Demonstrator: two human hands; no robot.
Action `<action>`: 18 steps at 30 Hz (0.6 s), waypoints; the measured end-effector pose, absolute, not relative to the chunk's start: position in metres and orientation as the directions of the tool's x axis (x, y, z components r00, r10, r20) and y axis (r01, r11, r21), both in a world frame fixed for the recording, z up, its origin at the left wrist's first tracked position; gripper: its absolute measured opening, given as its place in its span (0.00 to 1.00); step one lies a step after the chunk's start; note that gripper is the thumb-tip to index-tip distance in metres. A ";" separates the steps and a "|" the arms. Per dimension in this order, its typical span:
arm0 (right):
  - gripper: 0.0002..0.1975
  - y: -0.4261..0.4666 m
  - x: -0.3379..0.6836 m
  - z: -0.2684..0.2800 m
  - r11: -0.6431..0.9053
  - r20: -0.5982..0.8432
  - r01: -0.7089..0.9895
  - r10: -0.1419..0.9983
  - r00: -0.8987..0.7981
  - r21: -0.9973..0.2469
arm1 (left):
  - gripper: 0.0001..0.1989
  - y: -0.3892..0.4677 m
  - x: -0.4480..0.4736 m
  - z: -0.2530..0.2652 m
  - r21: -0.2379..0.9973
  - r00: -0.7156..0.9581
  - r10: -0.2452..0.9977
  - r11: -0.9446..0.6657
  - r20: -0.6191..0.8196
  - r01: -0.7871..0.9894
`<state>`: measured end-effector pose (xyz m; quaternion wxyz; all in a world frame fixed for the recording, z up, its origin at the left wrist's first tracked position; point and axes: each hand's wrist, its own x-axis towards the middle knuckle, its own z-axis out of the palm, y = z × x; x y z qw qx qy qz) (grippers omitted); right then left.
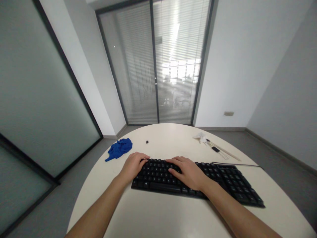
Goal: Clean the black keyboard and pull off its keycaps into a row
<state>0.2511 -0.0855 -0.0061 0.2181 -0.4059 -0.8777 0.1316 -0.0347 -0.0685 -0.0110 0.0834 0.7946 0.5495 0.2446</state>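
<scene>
A black keyboard point(158, 188) lies at a slant across the white round table. My left hand point(133, 166) is at its far left corner, thumb on the top edge and fingers curled round the end, gripping it. Over the middle keys rests my right hand point(187, 172), palm down, with the thumb spread from the outstretched fingers; nothing shows in it. Its fingertips reach the keyboard's far edge. Beyond the keyboard sits a small black square piece point(147, 141) that looks like a keycap.
A crumpled blue cloth point(120, 148) lies at the table's left. To the right are a wire tool with a black grip point(215, 149), a thin pale stick point(226, 151) and a crumpled white piece point(201, 137). The keyboard's cable point(237, 164) runs off right along the table point(153, 218).
</scene>
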 end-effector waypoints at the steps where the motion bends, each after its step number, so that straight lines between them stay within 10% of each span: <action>1: 0.20 -0.085 0.251 -0.006 0.636 0.276 0.654 0.770 -0.575 -0.410 | 0.11 -0.070 -0.033 -0.008 0.357 0.306 0.903 -0.405 0.302 0.842; 18: 0.20 -0.085 0.250 -0.007 0.634 0.279 0.659 0.772 -0.572 -0.404 | 0.18 -0.085 -0.019 0.015 0.136 0.373 0.911 -0.397 0.174 0.908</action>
